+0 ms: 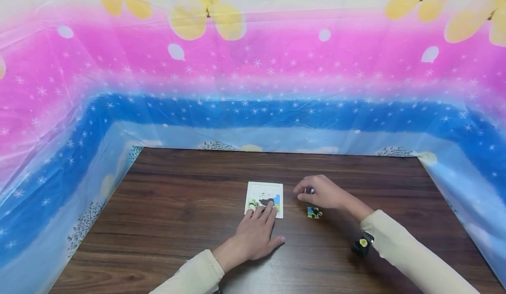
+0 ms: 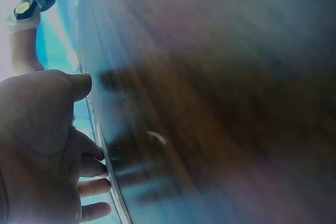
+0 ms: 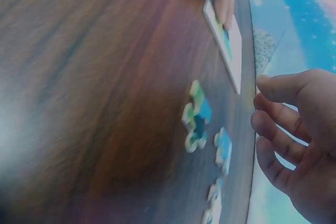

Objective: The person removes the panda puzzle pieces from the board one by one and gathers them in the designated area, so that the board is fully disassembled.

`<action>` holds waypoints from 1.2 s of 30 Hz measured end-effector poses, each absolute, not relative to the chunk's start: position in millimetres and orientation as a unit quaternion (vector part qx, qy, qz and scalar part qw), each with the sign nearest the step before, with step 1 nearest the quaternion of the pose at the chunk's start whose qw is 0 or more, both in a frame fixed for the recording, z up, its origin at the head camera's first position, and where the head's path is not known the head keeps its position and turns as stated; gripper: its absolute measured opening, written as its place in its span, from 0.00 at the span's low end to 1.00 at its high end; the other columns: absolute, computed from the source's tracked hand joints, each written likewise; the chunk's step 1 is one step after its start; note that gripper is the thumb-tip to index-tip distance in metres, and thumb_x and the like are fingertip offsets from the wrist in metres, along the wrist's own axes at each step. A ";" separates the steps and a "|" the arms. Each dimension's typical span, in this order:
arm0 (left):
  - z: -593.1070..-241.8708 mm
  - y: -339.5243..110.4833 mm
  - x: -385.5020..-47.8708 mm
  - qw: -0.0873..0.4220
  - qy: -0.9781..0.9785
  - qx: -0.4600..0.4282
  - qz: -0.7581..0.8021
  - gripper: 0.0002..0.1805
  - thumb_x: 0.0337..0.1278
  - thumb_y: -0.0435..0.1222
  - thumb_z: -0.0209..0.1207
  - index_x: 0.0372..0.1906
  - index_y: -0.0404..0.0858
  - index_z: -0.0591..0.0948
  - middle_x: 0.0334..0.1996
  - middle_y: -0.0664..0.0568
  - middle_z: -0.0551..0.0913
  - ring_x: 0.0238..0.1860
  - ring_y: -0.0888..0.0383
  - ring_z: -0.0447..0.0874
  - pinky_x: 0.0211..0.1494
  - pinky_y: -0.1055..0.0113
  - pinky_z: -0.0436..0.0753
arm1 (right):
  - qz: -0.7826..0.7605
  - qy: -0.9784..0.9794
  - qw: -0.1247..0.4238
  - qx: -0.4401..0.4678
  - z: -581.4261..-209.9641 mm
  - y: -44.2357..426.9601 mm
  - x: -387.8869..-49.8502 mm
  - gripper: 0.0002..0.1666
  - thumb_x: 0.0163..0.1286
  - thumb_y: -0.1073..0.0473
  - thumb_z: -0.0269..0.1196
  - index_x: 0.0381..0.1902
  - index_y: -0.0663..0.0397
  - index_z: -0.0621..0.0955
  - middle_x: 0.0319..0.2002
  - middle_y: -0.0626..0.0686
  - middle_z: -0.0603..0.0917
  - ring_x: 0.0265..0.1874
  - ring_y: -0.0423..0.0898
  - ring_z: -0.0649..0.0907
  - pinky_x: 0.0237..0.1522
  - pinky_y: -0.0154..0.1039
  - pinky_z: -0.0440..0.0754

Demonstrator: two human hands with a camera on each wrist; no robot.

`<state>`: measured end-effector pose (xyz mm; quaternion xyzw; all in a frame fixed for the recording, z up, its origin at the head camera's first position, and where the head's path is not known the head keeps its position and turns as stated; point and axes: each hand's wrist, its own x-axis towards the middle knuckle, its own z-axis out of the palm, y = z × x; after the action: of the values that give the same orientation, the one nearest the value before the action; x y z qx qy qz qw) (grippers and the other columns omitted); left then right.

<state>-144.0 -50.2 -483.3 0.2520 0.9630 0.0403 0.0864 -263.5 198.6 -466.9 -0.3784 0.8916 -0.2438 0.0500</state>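
A jigsaw puzzle board [image 1: 265,187] with a white frame lies on the table, partly filled with a coloured picture. My left hand [image 1: 256,236] rests its straight fingers on the board's near part, covering some of the picture; its thumb points out to the right. To the right of the board hovers my right hand [image 1: 324,192], fingers loosely curved and holding nothing. Below it lies a blue, green and black puzzle piece [image 3: 197,121]. More pieces lie near it in the right wrist view: a light blue puzzle piece [image 3: 223,150] and pale puzzle pieces [image 3: 212,203] at the bottom edge.
The dark wooden table [image 1: 178,188] runs back to a patterned cloth [image 1: 253,114], which hangs behind it and along both sides. A dark camera [image 1: 361,245] is strapped to the right wrist.
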 end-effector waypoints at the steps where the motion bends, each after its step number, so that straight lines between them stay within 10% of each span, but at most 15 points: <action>1: -483.4 -49.6 -144.1 0.086 0.963 0.251 0.041 0.46 0.73 0.64 0.43 0.80 0.36 0.59 0.81 0.44 0.54 0.79 0.46 0.57 0.78 0.47 0.60 | -0.243 0.892 0.051 -0.379 -465.4 195.7 -264.7 0.11 0.72 0.59 0.68 0.50 0.50 0.89 0.46 0.46 0.89 0.44 0.41 0.87 0.44 0.44 0.87; 36: -489.5 -45.5 -143.9 0.089 0.973 0.205 0.057 0.46 0.70 0.68 0.42 0.81 0.43 0.60 0.81 0.50 0.56 0.80 0.44 0.53 0.76 0.48 0.64 | -0.244 0.877 0.087 -0.405 -469.7 119.2 -298.4 0.10 0.73 0.59 0.66 0.50 0.51 0.89 0.39 0.45 0.89 0.33 0.34 0.82 0.40 0.36 0.82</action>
<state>-143.9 -45.5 -489.5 0.2045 0.9731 0.0567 0.0892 -298.4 119.2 -469.7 -0.4047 0.8770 -0.2442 0.0868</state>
